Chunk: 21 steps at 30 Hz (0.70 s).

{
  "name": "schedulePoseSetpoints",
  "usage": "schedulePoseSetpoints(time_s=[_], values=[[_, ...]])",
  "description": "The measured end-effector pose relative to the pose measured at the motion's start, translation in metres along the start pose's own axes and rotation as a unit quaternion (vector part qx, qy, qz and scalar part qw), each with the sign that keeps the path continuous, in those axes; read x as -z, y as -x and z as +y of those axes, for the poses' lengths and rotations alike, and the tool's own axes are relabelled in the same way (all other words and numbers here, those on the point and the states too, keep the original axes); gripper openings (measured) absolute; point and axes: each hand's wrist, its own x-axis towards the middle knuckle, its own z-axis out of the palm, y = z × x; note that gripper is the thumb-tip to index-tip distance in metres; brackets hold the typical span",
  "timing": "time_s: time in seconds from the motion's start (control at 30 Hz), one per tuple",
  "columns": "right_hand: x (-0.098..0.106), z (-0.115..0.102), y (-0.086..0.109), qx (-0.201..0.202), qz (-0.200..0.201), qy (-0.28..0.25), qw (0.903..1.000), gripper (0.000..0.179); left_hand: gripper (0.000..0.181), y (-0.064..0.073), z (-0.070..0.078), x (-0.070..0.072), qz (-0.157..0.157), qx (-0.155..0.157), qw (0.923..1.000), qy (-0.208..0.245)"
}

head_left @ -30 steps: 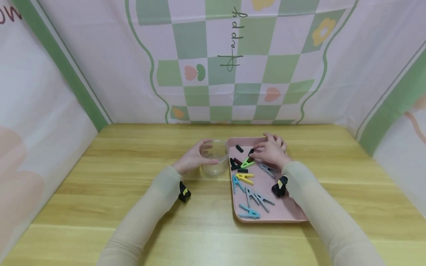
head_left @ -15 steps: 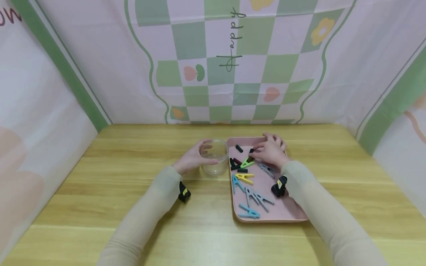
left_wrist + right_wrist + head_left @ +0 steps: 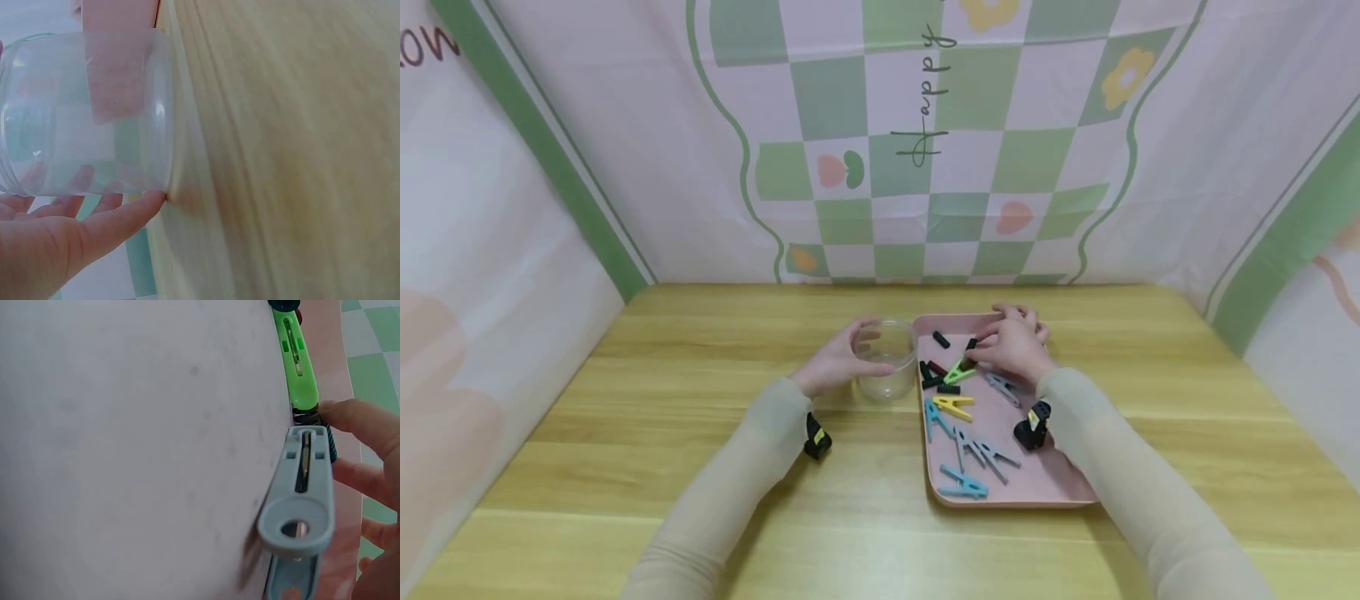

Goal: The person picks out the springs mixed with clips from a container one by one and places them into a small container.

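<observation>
My left hand (image 3: 838, 360) holds a clear plastic jar (image 3: 887, 385) upright on the table, thumb in front and fingers behind. In the left wrist view the jar (image 3: 87, 119) shows nothing inside. My right hand (image 3: 1017, 343) reaches into the far part of a pink tray (image 3: 1037, 492). Its fingertips pinch a small dark ridged piece (image 3: 332, 442), largely hidden by the fingers. Beside them lie a green clothespin (image 3: 958, 372) and a grey clothespin (image 3: 1002, 388). Several black pieces (image 3: 941, 339) lie toward the tray's left side.
A yellow clothespin (image 3: 953, 407), blue clothespins (image 3: 964, 483) and more grey clothespins (image 3: 996, 458) lie in the tray's nearer half. The tray stands right of the jar on a wooden table (image 3: 715, 450). A patterned cloth (image 3: 895, 167) hangs behind.
My right thumb and index finger have drawn in around the dark piece near the green clothespin. The left hand and jar stay in place; the head view tilts slightly.
</observation>
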Motion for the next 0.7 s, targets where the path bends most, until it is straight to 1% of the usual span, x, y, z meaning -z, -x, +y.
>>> schedulePoseSetpoints(time_s=[0.2,0.23,0.3,0.43,0.7], values=[[0.0008,0.0001,0.0002,0.003,0.006,-0.019,0.9998,0.033,0.085,-0.0006,0.0003,0.0004,0.002,0.003,1.0,-0.008],[0.0005,0.0,0.0001,0.005,0.006,-0.022,0.9997,0.033,0.085,-0.0029,-0.0034,0.0007,0.005,0.004,0.9999,-0.009],[0.0003,-0.0004,0.0,0.008,0.01,-0.025,0.9996,0.033,0.085,-0.0026,-0.0041,0.0007,0.009,0.006,0.9999,-0.011],[0.0003,-0.0003,-0.0011,0.018,0.023,-0.028,0.9992,0.034,0.086,-0.0041,-0.0054,0.0014,0.01,0.006,0.9998,-0.013],[0.0018,-0.0041,-0.0001,0.022,0.044,-0.045,0.9978,0.037,0.086,-0.0044,-0.005,0.0008,0.012,0.005,0.9999,-0.009]])
